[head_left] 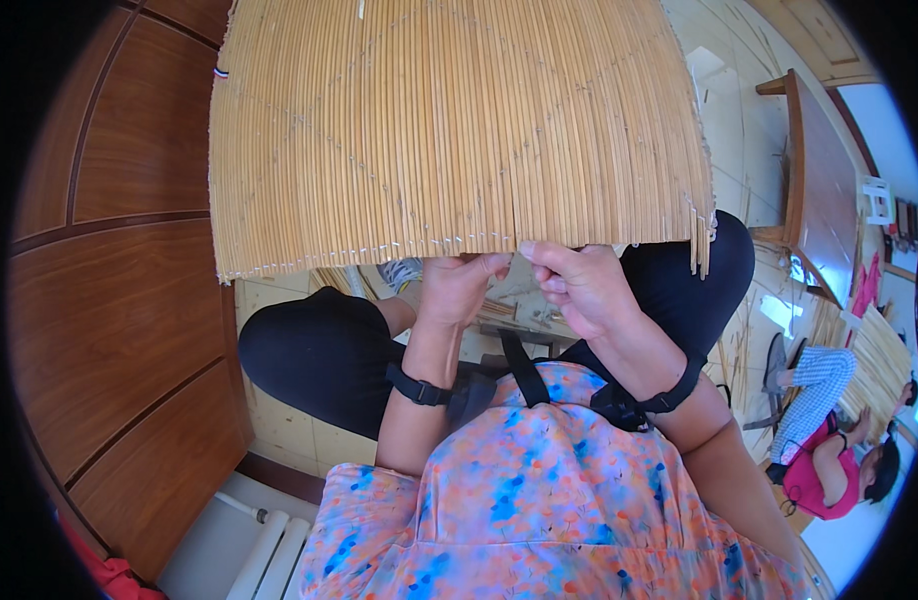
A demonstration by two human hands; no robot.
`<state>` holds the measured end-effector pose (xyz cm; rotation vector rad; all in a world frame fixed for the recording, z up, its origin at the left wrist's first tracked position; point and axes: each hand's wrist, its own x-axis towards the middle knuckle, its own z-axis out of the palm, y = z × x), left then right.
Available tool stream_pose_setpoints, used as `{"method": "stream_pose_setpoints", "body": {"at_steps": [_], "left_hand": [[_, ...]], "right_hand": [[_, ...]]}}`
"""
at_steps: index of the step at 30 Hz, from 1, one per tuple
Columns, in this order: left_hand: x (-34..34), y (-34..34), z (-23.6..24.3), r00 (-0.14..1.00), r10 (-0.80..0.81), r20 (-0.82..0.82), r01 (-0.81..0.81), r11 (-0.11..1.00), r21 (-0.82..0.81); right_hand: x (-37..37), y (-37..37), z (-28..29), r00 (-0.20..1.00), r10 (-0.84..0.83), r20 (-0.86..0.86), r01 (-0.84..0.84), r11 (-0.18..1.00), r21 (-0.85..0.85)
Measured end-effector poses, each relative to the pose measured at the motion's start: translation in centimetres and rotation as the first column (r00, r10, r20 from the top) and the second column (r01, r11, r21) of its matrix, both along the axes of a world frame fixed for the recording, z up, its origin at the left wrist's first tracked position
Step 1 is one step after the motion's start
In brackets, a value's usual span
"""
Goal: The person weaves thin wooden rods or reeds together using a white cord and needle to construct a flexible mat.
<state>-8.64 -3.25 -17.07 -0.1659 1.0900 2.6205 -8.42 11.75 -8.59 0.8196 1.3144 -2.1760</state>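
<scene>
A mat of thin straw-coloured stalks (449, 130) stretches out in front of me, its near edge above my lap. White stitches run along the left part of that edge. At the right corner, a few stalk ends (701, 255) stick out past the rest. My left hand (459, 285) is closed at the middle of the near edge, with its fingers partly hidden under the mat. Just right of it, my right hand (584, 285) pinches at the same edge, its thumb and curled forefinger touching the stalks. Whatever fine thing lies between those fingertips is too small to make out.
Brown wooden panels (129, 320) rise at my left, above a white radiator (269, 560). Loose stalks lie on the tiled floor (749, 190). A wooden table (824, 180) stands at the right. Beyond it, a person in pink (824, 475) sits with another stalk mat (879, 365).
</scene>
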Motion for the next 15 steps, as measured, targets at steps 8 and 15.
{"method": "stream_pose_setpoints", "body": {"at_steps": [8,15], "left_hand": [[0.6,-0.2,0.3,0.996,-0.01,-0.084,-0.011,0.968,-0.25],[0.9,-1.2,0.0,0.946,-0.275,-0.169,0.188,0.895,-0.404]], "right_hand": [[0.0,0.2,-0.3,1.0,-0.006,-0.024,0.007,0.999,0.034],[-0.2,0.6,-0.1,1.0,0.02,-0.001,-0.02,0.997,0.07]]}}
